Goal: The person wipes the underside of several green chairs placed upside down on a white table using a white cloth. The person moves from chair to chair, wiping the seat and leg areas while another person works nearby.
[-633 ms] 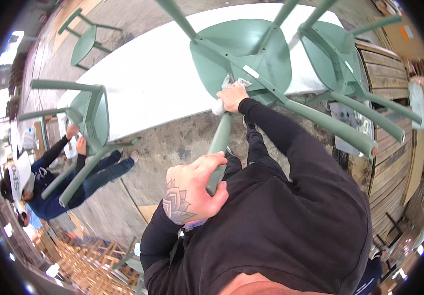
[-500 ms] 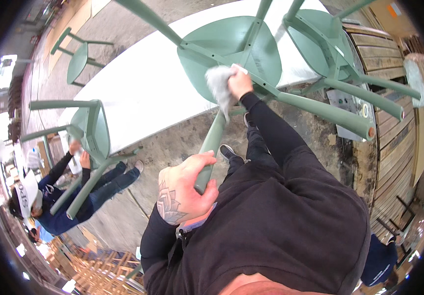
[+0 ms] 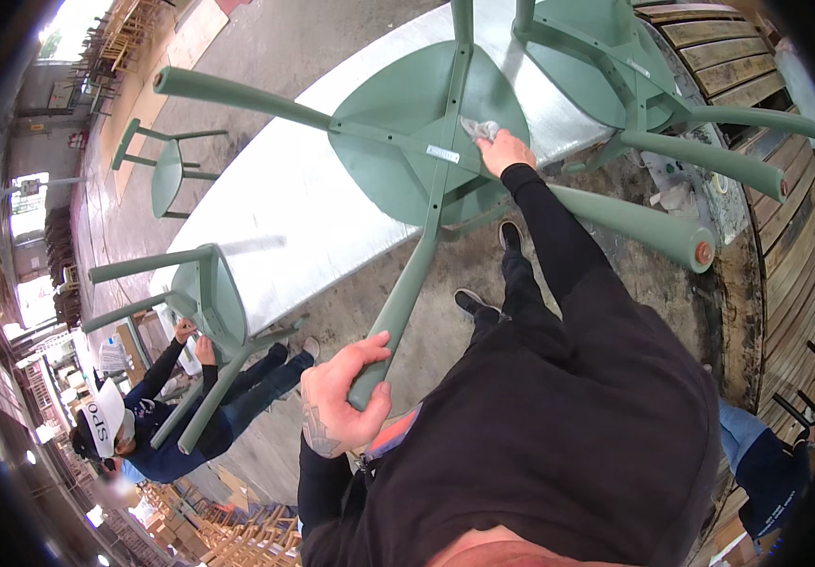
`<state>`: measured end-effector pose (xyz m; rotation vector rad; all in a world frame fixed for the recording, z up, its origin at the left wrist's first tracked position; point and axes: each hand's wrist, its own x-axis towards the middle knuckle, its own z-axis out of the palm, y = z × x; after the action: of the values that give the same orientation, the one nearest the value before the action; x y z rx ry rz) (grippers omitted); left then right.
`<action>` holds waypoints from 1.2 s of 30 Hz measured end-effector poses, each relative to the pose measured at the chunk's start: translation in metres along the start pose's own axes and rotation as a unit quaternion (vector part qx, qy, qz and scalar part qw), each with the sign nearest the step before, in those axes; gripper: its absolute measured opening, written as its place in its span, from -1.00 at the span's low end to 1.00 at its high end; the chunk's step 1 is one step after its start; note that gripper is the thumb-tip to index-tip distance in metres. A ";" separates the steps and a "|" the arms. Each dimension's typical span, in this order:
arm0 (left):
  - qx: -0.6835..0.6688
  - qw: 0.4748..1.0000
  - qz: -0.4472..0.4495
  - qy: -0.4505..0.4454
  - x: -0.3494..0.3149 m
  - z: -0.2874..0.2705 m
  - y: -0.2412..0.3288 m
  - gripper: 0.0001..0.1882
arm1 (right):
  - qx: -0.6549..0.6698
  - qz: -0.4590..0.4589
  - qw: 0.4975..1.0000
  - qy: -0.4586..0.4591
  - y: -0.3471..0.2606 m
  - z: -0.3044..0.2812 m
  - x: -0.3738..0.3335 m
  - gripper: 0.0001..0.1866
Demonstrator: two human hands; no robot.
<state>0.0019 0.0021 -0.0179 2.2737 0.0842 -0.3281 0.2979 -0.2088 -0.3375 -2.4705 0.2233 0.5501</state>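
A green wooden chair [image 3: 365, 106] rests upside down before me, its round seat underside and crossed rails facing up. My left hand [image 3: 343, 402] is closed around the lower end of its near leg [image 3: 405, 288]. Against the seat underside, my right hand [image 3: 507, 156] presses a bunched greyish-white cloth [image 3: 480, 129], right of where the rails cross. Part of the cloth is hidden under the fingers. A small white label [image 3: 442, 153] is on the rail beside that hand. Another leg [image 3: 629, 222] passes below my right forearm.
The chair lies on a long white table [image 3: 265, 198]. A second upturned green chair [image 3: 573, 71] sits close on the right, before wooden slats [image 3: 757, 274]. At left, a person [image 3: 166, 435] handles another upturned chair [image 3: 223, 293]. An upright chair [image 3: 167, 175] stands beyond the table.
My right hand and cloth have moved from the near rail to the seat area right of the crossing, uncovering the label. My left hand keeps its hold on the leg. The whole view has shifted.
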 end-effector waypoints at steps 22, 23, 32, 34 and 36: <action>-0.029 0.995 0.099 -0.013 0.001 -0.010 -0.002 -0.66 | 0.513 0.336 0.766 0.193 0.095 0.061 -0.068 -0.43; 0.004 0.998 0.065 -0.009 0.000 -0.003 -0.006 -0.66 | 0.555 0.387 0.716 0.168 0.047 0.083 -0.076 -0.43; 0.026 0.997 0.071 -0.020 -0.003 -0.003 -0.014 -0.69 | 0.165 -0.011 0.984 -0.069 0.018 0.103 -0.110 -0.45; 0.029 0.998 0.060 -0.015 -0.007 -0.004 -0.014 -0.69 | 0.347 0.095 0.924 0.128 0.015 0.100 -0.110 -0.47; 0.014 0.998 0.061 -0.020 -0.005 -0.003 -0.014 -0.69 | 0.420 0.264 0.834 0.241 0.019 0.083 -0.090 -0.49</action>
<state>-0.0043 0.0138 -0.0244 2.2863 -0.0802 -0.3106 0.1835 -0.1726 -0.3698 -1.5960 1.1150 -0.0204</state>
